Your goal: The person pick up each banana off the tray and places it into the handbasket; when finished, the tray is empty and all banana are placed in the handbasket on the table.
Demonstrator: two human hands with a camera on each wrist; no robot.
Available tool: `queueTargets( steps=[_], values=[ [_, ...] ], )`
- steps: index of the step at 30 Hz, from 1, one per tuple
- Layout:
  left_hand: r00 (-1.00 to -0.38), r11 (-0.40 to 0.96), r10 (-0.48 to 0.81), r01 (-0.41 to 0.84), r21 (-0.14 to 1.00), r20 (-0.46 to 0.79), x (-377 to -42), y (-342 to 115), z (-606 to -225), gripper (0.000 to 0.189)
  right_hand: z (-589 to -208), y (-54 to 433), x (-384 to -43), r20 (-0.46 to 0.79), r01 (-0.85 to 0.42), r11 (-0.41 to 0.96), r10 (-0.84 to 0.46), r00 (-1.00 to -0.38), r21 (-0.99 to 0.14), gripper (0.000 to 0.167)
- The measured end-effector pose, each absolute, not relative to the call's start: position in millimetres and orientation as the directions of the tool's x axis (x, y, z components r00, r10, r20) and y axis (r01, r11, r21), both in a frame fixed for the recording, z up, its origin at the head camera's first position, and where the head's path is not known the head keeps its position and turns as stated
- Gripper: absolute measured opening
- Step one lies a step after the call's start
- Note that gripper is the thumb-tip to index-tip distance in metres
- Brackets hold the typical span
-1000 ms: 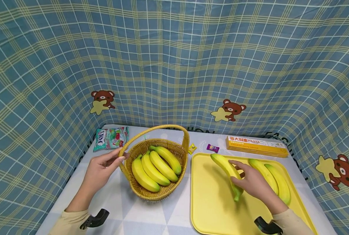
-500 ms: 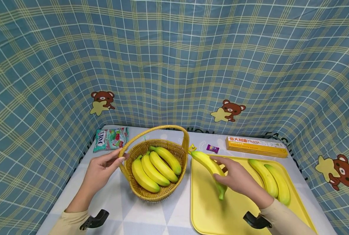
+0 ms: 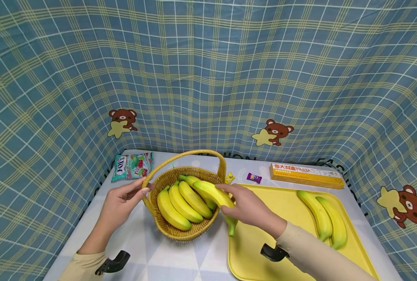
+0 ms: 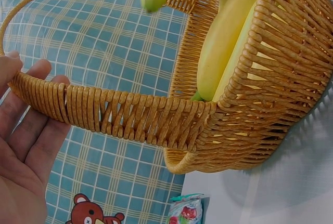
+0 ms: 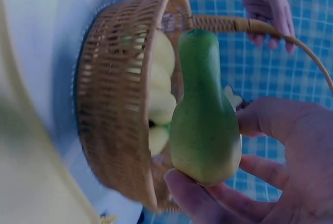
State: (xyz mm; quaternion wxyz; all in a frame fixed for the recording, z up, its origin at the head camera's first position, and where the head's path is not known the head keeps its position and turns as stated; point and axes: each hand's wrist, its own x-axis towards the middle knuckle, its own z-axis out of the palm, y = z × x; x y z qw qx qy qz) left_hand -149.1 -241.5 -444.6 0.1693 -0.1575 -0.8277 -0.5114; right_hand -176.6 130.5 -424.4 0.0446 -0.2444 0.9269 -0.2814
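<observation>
On pale table [image 3: 138, 242], plaid backdrop [image 3: 208, 78], right hand [image 3: 247, 208] grasping banana [image 3: 213, 195], left hand [image 3: 122, 201] flat on basket [image 3: 180, 230]

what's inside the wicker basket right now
The basket holds four bananas lying side by side. The right hand holds a fifth banana over its rim, hiding part of the far one. The basket's floor is covered by fruit.

Prob. staged tabletop booth w/ bear-print plaid backdrop [image 3: 208, 78]
</observation>
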Motion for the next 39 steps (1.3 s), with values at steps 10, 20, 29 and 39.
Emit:
queueTargets(
  steps=[10,20,29,39],
  values=[
    [-0.894,0.427,0.085,0.432,0.794,0.44,-148.8,-241.7,-444.5,0.037,-438.8,69.1,-199.8,0.015,-0.471,0.71,-0.545,-0.838,-0.523,0.059],
    [-0.89,0.424,0.08,0.438,0.793,0.449,-148.3,-241.0,-442.6,0.038,-440.4,20.0,-213.5,-0.036,-0.468,0.707,-0.571,-0.82,-0.53,0.06],
    [-0.891,0.455,0.067,0.428,0.781,0.449,-148.4,-239.1,-441.4,0.039,-453.4,-5.6,-210.8,-0.093,-0.476,0.729,-0.587,-0.804,-0.492,0.067],
    [-0.879,0.426,0.083,0.457,0.781,0.47,-146.6,-238.8,-438.8,0.038,-460.2,-11.1,-204.8,-0.09,-0.454,0.763,-0.549,-0.831,-0.46,0.071]
  ],
)
